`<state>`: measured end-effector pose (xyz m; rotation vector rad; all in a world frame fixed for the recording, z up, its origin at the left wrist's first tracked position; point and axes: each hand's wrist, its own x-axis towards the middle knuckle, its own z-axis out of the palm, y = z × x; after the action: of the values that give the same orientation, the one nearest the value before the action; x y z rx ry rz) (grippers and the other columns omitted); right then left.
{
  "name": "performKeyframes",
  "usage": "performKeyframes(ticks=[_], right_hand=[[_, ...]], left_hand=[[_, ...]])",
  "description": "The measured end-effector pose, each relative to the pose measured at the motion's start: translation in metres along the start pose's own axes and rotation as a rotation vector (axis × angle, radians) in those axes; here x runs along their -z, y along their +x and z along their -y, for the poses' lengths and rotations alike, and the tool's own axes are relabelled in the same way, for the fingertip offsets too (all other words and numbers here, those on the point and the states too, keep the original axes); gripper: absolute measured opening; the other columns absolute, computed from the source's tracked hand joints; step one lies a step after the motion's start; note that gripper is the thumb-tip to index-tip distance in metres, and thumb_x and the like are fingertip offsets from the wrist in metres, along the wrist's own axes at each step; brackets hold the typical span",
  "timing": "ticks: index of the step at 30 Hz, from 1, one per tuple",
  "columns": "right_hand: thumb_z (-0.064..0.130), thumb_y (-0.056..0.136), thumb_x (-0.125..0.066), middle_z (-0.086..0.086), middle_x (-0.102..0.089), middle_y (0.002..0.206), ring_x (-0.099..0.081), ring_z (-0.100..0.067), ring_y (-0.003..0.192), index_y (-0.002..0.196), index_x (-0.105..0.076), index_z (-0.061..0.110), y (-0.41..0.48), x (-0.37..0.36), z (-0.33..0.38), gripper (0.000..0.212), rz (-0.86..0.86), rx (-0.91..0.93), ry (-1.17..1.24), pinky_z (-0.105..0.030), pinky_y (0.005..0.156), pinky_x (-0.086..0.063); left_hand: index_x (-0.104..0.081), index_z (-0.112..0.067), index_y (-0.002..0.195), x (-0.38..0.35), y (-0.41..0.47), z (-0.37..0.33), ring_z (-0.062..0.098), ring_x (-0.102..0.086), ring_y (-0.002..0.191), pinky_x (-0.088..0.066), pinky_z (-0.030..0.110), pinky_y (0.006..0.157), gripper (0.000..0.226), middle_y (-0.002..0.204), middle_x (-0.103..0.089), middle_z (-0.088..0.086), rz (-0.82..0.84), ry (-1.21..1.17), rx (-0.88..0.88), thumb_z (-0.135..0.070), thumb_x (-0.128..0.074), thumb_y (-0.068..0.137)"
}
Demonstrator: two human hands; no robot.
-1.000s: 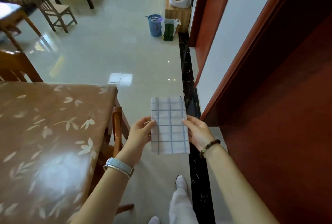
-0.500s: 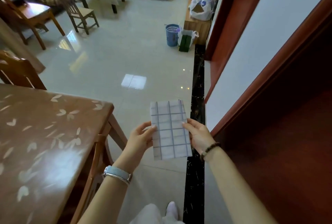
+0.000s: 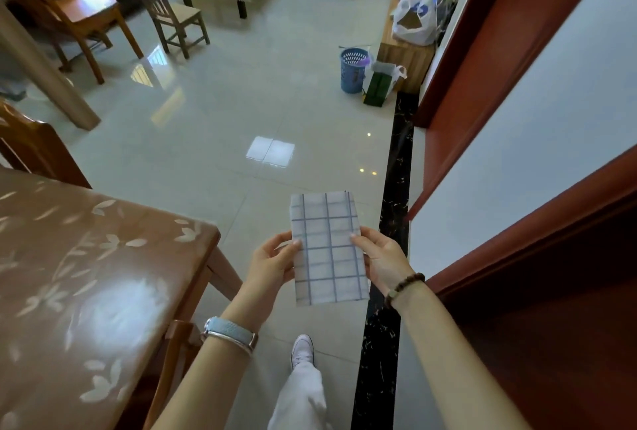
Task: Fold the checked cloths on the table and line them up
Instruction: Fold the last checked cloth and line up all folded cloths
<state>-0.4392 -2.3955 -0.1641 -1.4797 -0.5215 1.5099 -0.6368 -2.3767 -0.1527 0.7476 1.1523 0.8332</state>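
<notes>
Since half a second ago the white cloth with blue checks (image 3: 329,257) has hardly shifted between my left hand (image 3: 272,264) and my right hand (image 3: 382,260), while my white shoe (image 3: 302,350) has stepped forward beneath them. The corner of the glossy brown worktop with a pale leaf pattern (image 3: 103,274) has also dropped lower in my view.

The cloth is folded to a narrow oblong and hangs in the air, not on the worktop. Each of my hands pinches one long edge about halfway up, thumb on top and fingers underneath. Its far and near ends stick out past my hands unsupported.

Below my hands is only the pale tiled floor (image 3: 241,119). The worktop lies off to the left of my left hand, apart from the cloth, and a red-brown wooden panel (image 3: 551,292) stands to the right of my right hand.

I think the main risk is the fold. With only two pinch points, the layers could slide or fan open at the free ends as I walk and swing left. If either thumb eases off, the cloth drops to the floor. The worktop looks slick, so a careless set-down might let it skid or land crooked. I see no other cloths on the part in view, so I cannot tell where the row should run.
</notes>
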Motion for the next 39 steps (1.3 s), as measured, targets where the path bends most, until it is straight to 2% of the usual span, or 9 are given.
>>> performKeyframes(ticks=[9,13,15,17,24,28,33,37,39], right_hand=[[0.019,0.09,-0.065,-0.013,-0.065,0.123,-0.063,-0.028,0.112,0.13,-0.055,0.007,0.084,-0.047,0.06,0.043,0.028,-0.003,-0.04,-0.049,0.098,-0.05],[0.017,0.09,-0.064,-0.015,-0.065,0.122,-0.062,-0.029,0.112,0.114,-0.061,0.014,0.115,-0.073,0.083,0.024,0.06,-0.006,-0.043,-0.051,0.1,-0.048],[0.017,0.09,-0.066,-0.012,-0.066,0.119,-0.064,-0.026,0.108,0.11,-0.06,0.018,0.13,-0.086,0.092,0.021,0.072,-0.005,-0.056,-0.048,0.099,-0.049],[0.018,0.09,-0.066,-0.009,-0.066,0.118,-0.065,-0.023,0.103,0.117,-0.059,0.015,0.146,-0.098,0.1,0.029,0.089,-0.005,-0.072,-0.044,0.097,-0.051],[0.015,0.091,-0.064,-0.007,-0.067,0.114,-0.066,-0.014,0.09,0.125,-0.056,0.008,0.21,-0.138,0.129,0.035,0.21,-0.032,-0.126,-0.03,0.079,-0.056],[0.017,0.09,-0.065,-0.009,-0.064,0.122,-0.064,-0.021,0.106,0.127,-0.053,0.008,0.252,-0.157,0.147,0.04,0.275,-0.063,-0.176,-0.042,0.097,-0.051],[0.026,0.084,-0.071,-0.006,-0.063,0.126,-0.061,-0.023,0.115,0.135,-0.05,0.009,0.308,-0.179,0.178,0.059,0.372,-0.075,-0.258,-0.048,0.101,-0.047],[0.023,0.087,-0.069,-0.004,-0.065,0.121,-0.062,-0.021,0.111,0.13,-0.053,0.01,0.345,-0.198,0.205,0.047,0.436,-0.103,-0.292,-0.045,0.1,-0.049],[0.019,0.09,-0.066,-0.003,-0.067,0.112,-0.063,-0.017,0.1,0.124,-0.056,0.011,0.361,-0.207,0.216,0.036,0.48,-0.111,-0.315,-0.037,0.094,-0.052]], left_hand=[[-0.062,-0.006,0.113,0.018,0.088,-0.057,0.021,-0.069,0.081,-0.058,0.032,0.073,0.018,0.093,-0.074,0.008,-0.046,-0.033,-0.026,-0.01,-0.058,0.095],[-0.064,-0.012,0.099,0.032,0.115,-0.082,0.012,-0.07,0.071,-0.058,0.024,0.061,0.01,0.083,-0.075,0.001,-0.085,-0.037,-0.069,-0.006,-0.057,0.096],[-0.064,-0.013,0.097,0.039,0.125,-0.093,0.01,-0.07,0.068,-0.056,0.022,0.057,0.01,0.082,-0.074,0.0,-0.109,-0.054,-0.083,-0.006,-0.056,0.096],[-0.063,-0.013,0.097,0.046,0.136,-0.103,0.009,-0.069,0.066,-0.055,0.02,0.056,0.01,0.079,-0.074,-0.002,-0.136,-0.073,-0.091,-0.005,-0.056,0.096],[-0.062,-0.013,0.101,0.066,0.182,-0.128,0.015,-0.069,0.074,-0.057,0.024,0.063,0.01,0.087,-0.074,0.002,-0.255,-0.139,-0.108,-0.007,-0.057,0.096],[-0.061,-0.012,0.105,0.07,0.214,-0.144,0.018,-0.068,0.081,-0.058,0.026,0.067,0.012,0.094,-0.072,0.005,-0.34,-0.187,-0.119,-0.007,-0.058,0.096],[-0.062,-0.015,0.098,0.071,0.257,-0.167,0.012,-0.07,0.071,-0.058,0.024,0.06,0.011,0.086,-0.074,0.002,-0.445,-0.253,-0.136,-0.005,-0.057,0.096],[-0.062,-0.014,0.098,0.07,0.286,-0.187,0.009,-0.071,0.066,-0.056,0.022,0.055,0.012,0.078,-0.075,-0.002,-0.517,-0.314,-0.165,-0.004,-0.056,0.096],[-0.062,-0.013,0.102,0.071,0.299,-0.196,0.011,-0.071,0.07,-0.057,0.022,0.057,0.012,0.083,-0.075,0.001,-0.545,-0.342,-0.172,-0.005,-0.056,0.096]])
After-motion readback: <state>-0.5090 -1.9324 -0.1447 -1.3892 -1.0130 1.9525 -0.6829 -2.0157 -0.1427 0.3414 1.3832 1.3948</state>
